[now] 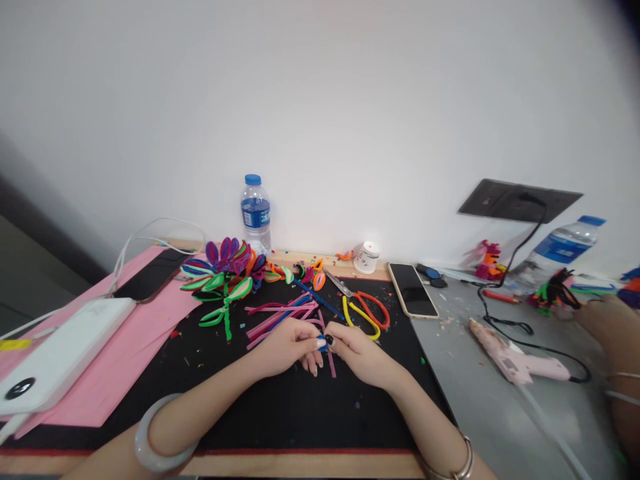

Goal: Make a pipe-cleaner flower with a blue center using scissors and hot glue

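Observation:
My left hand (290,345) and my right hand (361,355) meet over the black mat (280,407). Both pinch a small blue pipe cleaner piece (323,347), mostly hidden by the fingertips. A pink pipe cleaner strip (333,367) shows below the fingers; I cannot tell whether it is held or lies on the mat. Just beyond my left hand lie loose pink, purple and blue pipe cleaners (265,320). Scissors (364,313) with one yellow and one orange handle rest past my right hand. A bunch of colourful pipe cleaner flowers and leaves (225,287) lies farther left.
Left, a white power bank (65,353) and a dark phone (150,275) lie on pink sheets (130,360). A water bottle (256,217), paper cup (367,257) and second phone (413,291) stand or lie behind. Right: a glue gun (520,360) with cord, and another person's hand (607,327).

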Available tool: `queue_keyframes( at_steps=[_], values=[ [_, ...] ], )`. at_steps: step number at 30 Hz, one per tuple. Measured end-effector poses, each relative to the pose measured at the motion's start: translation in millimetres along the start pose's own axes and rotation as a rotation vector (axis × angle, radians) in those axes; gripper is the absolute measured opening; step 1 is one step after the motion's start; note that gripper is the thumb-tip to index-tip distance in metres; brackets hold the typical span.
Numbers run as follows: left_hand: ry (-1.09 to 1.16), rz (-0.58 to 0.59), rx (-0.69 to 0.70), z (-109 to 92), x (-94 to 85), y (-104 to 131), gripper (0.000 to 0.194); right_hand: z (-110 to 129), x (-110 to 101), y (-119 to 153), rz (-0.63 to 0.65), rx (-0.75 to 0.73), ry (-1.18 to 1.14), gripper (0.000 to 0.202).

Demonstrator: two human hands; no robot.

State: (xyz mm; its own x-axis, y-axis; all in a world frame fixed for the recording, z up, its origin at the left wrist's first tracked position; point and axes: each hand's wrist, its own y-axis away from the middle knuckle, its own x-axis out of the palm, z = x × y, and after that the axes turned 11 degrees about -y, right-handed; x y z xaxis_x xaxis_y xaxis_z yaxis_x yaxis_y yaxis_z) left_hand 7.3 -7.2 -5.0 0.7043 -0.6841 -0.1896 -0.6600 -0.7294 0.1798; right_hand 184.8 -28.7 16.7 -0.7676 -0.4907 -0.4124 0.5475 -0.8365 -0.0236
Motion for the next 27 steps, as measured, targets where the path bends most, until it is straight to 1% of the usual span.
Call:
queue_keyframes(
  at_steps=[5, 11, 15, 18, 20, 22, 25, 27],
  values=[
    [-0.020, 0.054, 0.001, 1.7, -1.5, 1.0, 0.030, -1.6, -2.2, 1.3, 0.052, -0.008, 0.013, 0.020],
    [-0.034, 0.155, -0.027, -1.5, -3.0, 4.8, 0.032, -0.2, -5.6, 4.5, 0.192, 0.020, -0.037, 0.020],
    [-0.029, 0.214, -0.034, 0.9, -3.1, 4.2, 0.031, -0.4, -6.6, 5.0, 0.219, 0.040, -0.055, 0.020],
    [-0.016, 0.169, -0.031, 1.7, -2.8, 1.5, 0.032, -1.3, -6.2, 4.5, 0.162, 0.072, -0.155, 0.021],
    [0.013, 0.108, -0.018, 1.3, -2.9, -0.3, 0.033, -2.9, -5.1, 3.6, 0.093, 0.089, -0.286, 0.023],
    [0.042, 0.062, -0.001, 0.1, -3.2, -1.4, 0.033, -5.3, -3.6, 2.3, 0.051, 0.099, -0.442, 0.025],
    [0.055, 0.035, 0.013, -2.0, -3.6, -1.4, 0.034, -8.7, -1.5, 0.5, 0.047, 0.110, -0.628, 0.026],
    [0.053, 0.028, 0.013, -3.1, -3.6, -1.0, 0.035, -9.8, -0.8, -0.2, 0.043, 0.116, -0.681, 0.026]
  ],
)
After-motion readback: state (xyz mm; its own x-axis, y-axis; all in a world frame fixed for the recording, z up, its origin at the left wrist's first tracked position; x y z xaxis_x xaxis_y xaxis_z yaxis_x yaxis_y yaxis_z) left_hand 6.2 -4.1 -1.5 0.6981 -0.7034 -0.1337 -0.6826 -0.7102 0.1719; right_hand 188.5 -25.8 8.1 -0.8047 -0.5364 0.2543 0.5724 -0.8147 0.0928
